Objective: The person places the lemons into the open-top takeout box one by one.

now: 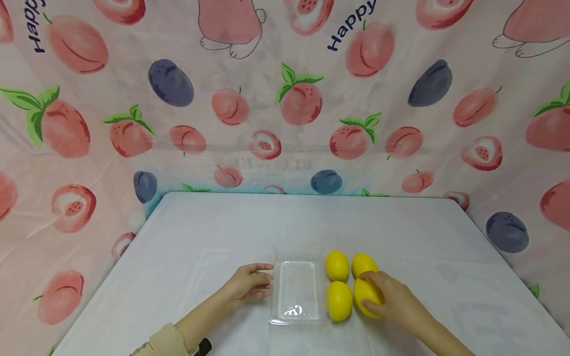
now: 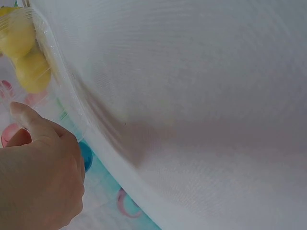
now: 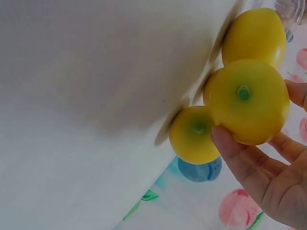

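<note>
A clear plastic tray (image 1: 296,316) lies on the white table with nothing in it. Right of it sit four yellow lemons in a square. My right hand (image 1: 372,293) curls its fingers and thumb round the near right lemon (image 1: 364,292). The near left lemon (image 1: 339,300) and the two far ones (image 1: 337,265) (image 1: 363,263) lie free. In the right wrist view the held lemon (image 3: 244,100) is pinched between thumb and fingers. My left hand (image 1: 266,280) rests with relaxed fingers against the tray's left rim (image 2: 56,62).
The white table (image 1: 213,237) stretches bare to the left and far side. A peach-printed curtain (image 1: 285,99) hangs close round the back and both sides. The table's near edge is out of view.
</note>
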{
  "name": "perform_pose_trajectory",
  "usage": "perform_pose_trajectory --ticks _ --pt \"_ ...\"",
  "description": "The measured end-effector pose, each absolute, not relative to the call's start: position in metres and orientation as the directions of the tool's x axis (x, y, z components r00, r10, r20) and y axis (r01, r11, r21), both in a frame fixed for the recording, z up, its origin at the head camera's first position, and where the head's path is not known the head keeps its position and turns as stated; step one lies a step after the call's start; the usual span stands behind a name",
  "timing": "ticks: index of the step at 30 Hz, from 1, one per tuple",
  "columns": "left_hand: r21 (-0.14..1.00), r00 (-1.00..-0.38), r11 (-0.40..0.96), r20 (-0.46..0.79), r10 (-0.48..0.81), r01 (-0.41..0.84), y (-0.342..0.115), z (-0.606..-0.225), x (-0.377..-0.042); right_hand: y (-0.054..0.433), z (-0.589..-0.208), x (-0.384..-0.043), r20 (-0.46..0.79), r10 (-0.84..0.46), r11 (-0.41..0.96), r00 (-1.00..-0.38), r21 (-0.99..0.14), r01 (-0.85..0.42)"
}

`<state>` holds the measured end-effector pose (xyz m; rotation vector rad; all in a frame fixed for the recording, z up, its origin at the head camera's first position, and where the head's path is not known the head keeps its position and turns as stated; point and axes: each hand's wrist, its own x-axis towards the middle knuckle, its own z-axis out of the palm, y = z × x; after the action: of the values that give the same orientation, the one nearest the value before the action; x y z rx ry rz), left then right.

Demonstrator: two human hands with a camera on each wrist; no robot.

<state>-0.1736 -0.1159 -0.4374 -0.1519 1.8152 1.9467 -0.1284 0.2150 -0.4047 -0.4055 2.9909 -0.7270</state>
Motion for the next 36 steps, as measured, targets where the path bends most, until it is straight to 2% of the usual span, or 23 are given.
perform_pose_trajectory --ticks 10,22,36 --pt "0.913 -0.881 -0.008 -0.390 0.267 -0.407 -0.117 -0.438 -0.172 0.214 -0.388 -0.138 -0.014 -0.265 0.845 -0.964 -0.485 -0.225" --pt "0.915 -0.881 -0.006 -0.387 0.273 -0.404 -0.118 -0.438 -0.173 0.210 -0.379 -0.153 0.061 -0.323 0.801 -0.945 -0.514 -0.307" --pt "0.913 -0.881 0.024 -0.399 0.255 -0.407 -0.115 -0.435 -0.174 0.192 -0.378 -0.168 0.030 -0.314 0.707 -0.949 -0.660 -0.255"
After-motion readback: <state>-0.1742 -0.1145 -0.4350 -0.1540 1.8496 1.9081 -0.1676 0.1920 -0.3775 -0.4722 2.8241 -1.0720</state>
